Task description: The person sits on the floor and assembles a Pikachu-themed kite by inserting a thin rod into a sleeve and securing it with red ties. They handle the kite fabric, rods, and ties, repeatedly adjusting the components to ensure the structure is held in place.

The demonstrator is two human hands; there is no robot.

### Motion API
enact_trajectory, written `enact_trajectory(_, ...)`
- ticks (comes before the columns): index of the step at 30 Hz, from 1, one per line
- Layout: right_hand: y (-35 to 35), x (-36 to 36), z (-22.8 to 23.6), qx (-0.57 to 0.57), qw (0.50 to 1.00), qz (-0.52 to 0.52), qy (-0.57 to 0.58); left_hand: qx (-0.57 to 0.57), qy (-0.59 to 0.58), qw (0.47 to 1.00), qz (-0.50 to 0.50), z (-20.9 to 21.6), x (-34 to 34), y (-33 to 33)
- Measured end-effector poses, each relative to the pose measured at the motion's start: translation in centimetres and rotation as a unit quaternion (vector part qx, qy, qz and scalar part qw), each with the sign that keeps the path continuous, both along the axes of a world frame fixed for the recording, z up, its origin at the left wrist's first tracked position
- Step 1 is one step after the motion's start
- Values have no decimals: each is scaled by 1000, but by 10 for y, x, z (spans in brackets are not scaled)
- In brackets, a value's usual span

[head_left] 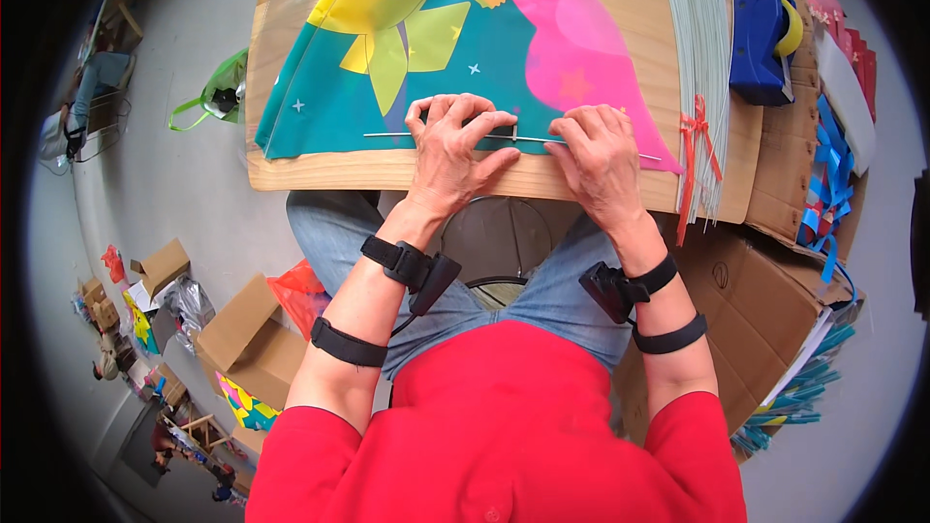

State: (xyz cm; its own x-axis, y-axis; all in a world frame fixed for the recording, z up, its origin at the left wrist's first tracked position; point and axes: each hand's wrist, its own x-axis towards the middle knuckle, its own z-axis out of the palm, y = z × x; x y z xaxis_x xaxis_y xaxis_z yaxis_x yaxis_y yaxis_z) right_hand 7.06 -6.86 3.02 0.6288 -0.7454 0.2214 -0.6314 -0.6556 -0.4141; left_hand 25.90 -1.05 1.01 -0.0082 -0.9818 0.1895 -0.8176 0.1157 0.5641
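A printed kite sail (494, 68) in teal, pink and yellow lies on the wooden table. A thin pale rod (538, 139) runs along its near edge, with a small black piece (502, 133) on it between my hands. My left hand (444, 150) bends over the rod, its curled fingers on the sail and its index finger and thumb either side of the black piece. My right hand (599, 155) pinches the rod farther right, near the pink corner. The fingertips' exact hold is partly hidden.
A bundle of thin rods (699, 68), bound with red ribbon (690, 155), lies at the table's right. Beyond it stand a blue tape dispenser (758, 48) and cardboard boxes (746, 300). A green bag (225, 87) hangs at the left; an open box (247, 329) sits lower left.
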Motion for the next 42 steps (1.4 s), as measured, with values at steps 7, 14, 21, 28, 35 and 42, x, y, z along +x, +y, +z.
enact_trajectory(7,-7,14,-16,-30,999,16,10,25,3,1000,-5,4,1,-4)
enact_trajectory(14,-6,13,-18,-36,999,25,16,36,10,999,-8,5,2,-5)
enact_trajectory(21,-5,10,-18,-40,999,31,10,38,13,999,-4,6,1,-5)
enact_trajectory(28,-5,11,-14,-29,999,33,17,48,9,999,-1,5,1,-4)
enact_trajectory(35,-8,8,-16,-29,999,24,11,29,2,999,-13,4,0,-6)
enact_trajectory(42,-5,9,-17,-11,1000,19,9,48,-13,999,-17,9,-1,-6)
